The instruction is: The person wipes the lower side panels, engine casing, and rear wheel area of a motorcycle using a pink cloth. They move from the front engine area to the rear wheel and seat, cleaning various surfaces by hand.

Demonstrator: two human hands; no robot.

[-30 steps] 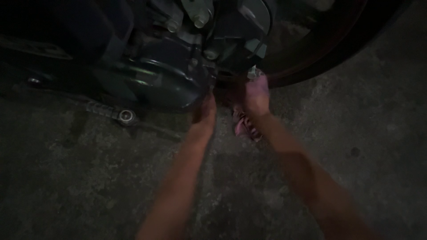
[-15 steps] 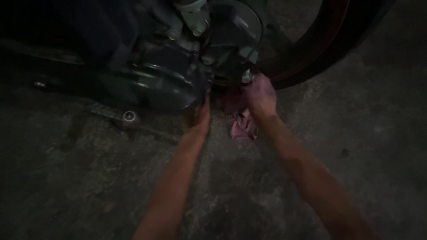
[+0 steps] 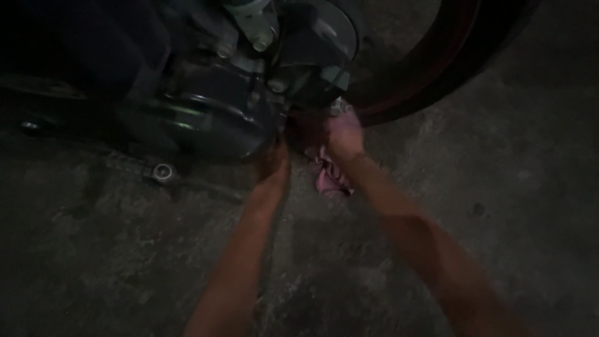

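Note:
In dim light I look down at the underside of a motorcycle. My left hand (image 3: 272, 163) reaches under the rounded dark engine cover (image 3: 206, 118), its fingers hidden beneath the casing. My right hand (image 3: 344, 134) presses a pinkish rag (image 3: 327, 176) against the metal parts beside the engine, near a small bolt. The rag hangs down below that hand toward the concrete floor (image 3: 486, 187).
A dark wheel with a reddish rim (image 3: 430, 81) curves across the top right. A footpeg with a round metal end (image 3: 163, 171) sticks out low on the left. Silver fittings (image 3: 253, 31) sit above the engine cover. Rough grey concrete spreads around my arms.
The view has shifted slightly, so the engine and both hands sit a little further left. My right hand with the rag has moved a little against the metal parts.

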